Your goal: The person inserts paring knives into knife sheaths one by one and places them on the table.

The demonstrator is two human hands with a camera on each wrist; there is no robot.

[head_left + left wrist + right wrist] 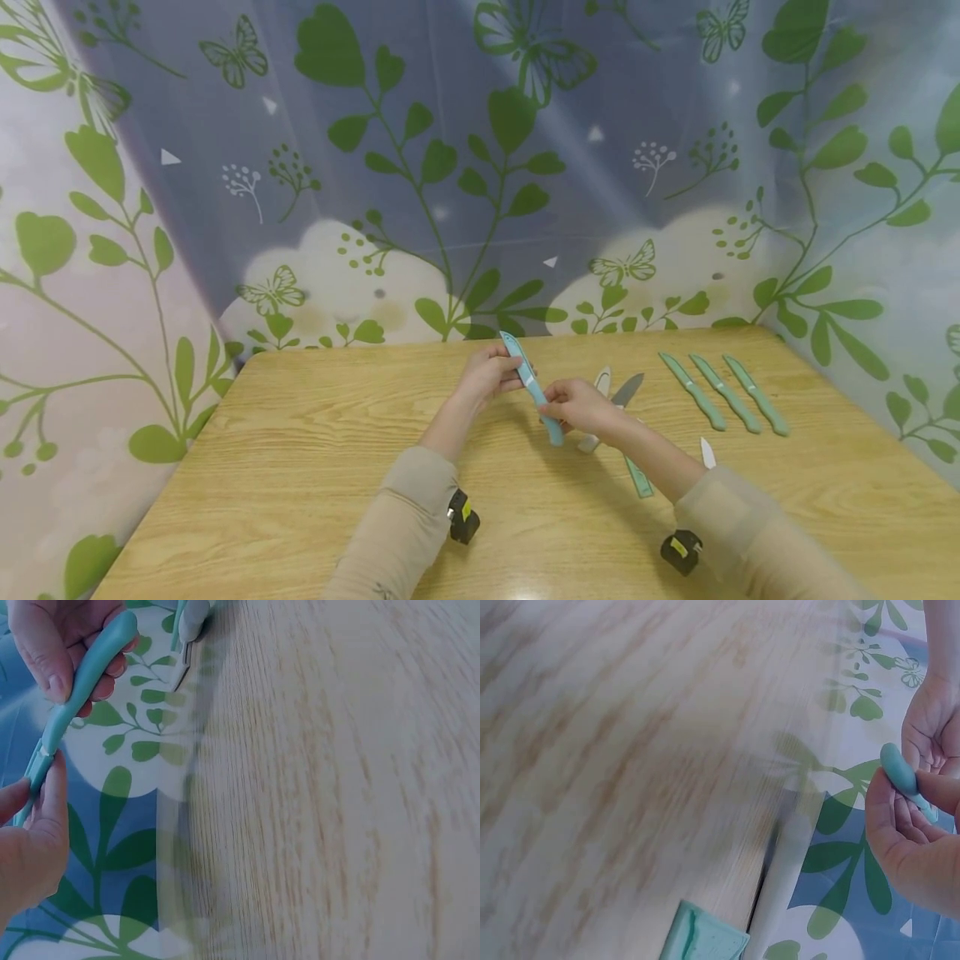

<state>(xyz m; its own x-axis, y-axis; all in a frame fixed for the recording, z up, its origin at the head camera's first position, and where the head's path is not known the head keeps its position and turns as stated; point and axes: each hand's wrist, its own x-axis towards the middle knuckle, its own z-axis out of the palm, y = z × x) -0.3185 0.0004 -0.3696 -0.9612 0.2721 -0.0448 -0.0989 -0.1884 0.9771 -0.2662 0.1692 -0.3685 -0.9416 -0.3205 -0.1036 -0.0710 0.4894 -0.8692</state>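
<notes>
A light blue paring knife (531,383) in a matching sheath is held aslant above the table, between both hands. My left hand (487,377) grips the sheath end, thumb along its side. Lower down, my right hand (581,403) pinches the handle between thumb and fingers. In the left wrist view the knife handle (91,671) looks turquoise and meets the sheath at a narrow pale band. Beneath the right hand lie a bare grey blade (628,389), a whitish sheath-like piece (603,380) and a green flat piece (639,478); the arm partly hides them.
Three green knives (742,393) lie side by side at the right of the wooden table (330,433). A pale blade tip (707,452) shows beside the right sleeve. Patterned cloth (420,167) hangs behind the table's back edge.
</notes>
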